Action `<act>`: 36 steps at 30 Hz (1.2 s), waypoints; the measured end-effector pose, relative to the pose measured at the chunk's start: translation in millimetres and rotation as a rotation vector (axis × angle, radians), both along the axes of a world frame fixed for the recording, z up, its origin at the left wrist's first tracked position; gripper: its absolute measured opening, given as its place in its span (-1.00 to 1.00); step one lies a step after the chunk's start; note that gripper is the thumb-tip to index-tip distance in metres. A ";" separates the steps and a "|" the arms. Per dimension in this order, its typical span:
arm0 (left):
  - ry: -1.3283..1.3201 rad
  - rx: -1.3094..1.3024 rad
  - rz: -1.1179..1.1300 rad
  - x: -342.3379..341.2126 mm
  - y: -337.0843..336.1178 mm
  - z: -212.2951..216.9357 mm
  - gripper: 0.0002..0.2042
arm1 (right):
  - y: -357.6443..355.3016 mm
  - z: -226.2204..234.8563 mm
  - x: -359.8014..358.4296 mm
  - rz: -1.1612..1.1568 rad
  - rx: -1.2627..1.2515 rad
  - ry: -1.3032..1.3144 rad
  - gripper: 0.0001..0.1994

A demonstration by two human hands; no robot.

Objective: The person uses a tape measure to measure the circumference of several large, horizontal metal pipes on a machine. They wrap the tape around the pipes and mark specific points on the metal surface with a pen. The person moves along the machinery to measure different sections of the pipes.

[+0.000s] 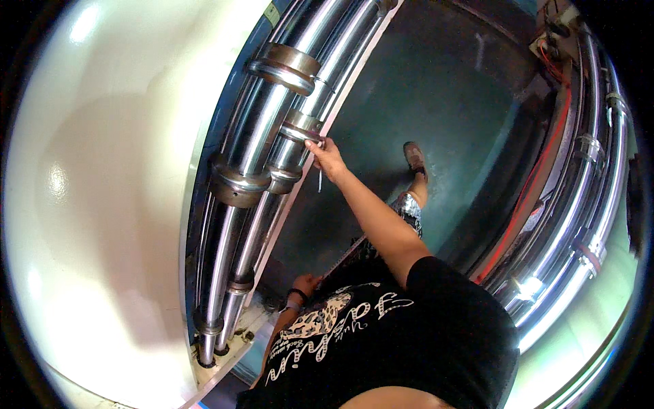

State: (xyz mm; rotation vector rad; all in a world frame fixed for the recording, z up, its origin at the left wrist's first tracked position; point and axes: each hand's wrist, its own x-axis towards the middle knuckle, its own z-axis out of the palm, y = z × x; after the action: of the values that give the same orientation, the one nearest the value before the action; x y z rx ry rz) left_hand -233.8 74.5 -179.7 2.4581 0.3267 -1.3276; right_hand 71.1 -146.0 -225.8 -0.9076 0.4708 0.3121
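Note:
My right hand point(328, 161) reaches up to the inner of two polished metal bars, its fingers closed against a metal collar point(300, 127) there. From the fingers hangs a thin, light metal rod point(320, 181) that looks like a hex key; how its upper end meets the collar is hidden by the fingers. My left hand point(308, 283), with a dark band at the wrist, is low near my waist, with fingers curled. A light narrow strip point(343, 256) runs up beside it; I cannot tell whether the hand grips it.
More bars with thick collars point(240, 183) line the left, next to a large cream-coloured panel point(102, 204). At the right is another set of shiny bars point(569, 211), with a red cable point(545, 180) alongside. My shoe point(413, 155) stands on the dark green floor point(463, 123).

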 end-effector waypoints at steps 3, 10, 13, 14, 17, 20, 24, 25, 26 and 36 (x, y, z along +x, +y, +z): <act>-0.018 0.015 -0.024 8.5 -4.4 2.6 -0.49 | 4.0 -9.3 4.2 0.012 0.222 -0.003 -0.33; 0.029 0.093 -0.025 6.5 -10.4 -0.4 -0.48 | 9.2 10.5 11.0 -0.120 0.239 0.065 -0.29; 0.105 0.015 0.081 19.1 -10.0 10.6 -0.48 | 4.3 -5.4 16.8 -0.202 0.453 0.015 -0.36; 0.103 0.027 0.093 22.1 -11.7 15.9 -0.48 | 2.7 -12.3 17.6 -0.201 0.548 0.027 -0.34; 0.023 0.020 0.033 16.4 -8.4 10.9 -0.48 | -9.4 -20.0 32.1 -0.186 0.642 0.008 -0.28; -0.014 0.008 -0.019 0.5 -5.7 -8.2 -0.46 | -27.7 8.4 44.9 -0.192 0.426 0.080 -0.25; 0.067 0.013 -0.078 -14.8 9.6 -35.1 -0.47 | -37.0 34.3 53.4 -0.174 0.289 0.144 -0.28; 0.118 0.041 -0.096 -6.0 6.7 -34.0 -0.48 | -35.3 25.5 53.4 -0.170 0.302 0.126 -0.28; 0.167 0.068 -0.114 5.0 3.8 -34.6 -0.49 | -34.1 16.7 53.7 -0.165 0.315 0.107 -0.28; 0.070 0.088 -0.125 21.4 -13.2 -19.9 -0.50 | -40.6 16.5 58.2 -0.170 0.332 0.111 -0.24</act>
State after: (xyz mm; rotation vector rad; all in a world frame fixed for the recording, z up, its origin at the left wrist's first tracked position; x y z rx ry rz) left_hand -212.4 61.3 -199.5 2.5455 0.2575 -1.4825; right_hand 129.3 -186.6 -209.3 -0.5255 0.5759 0.2758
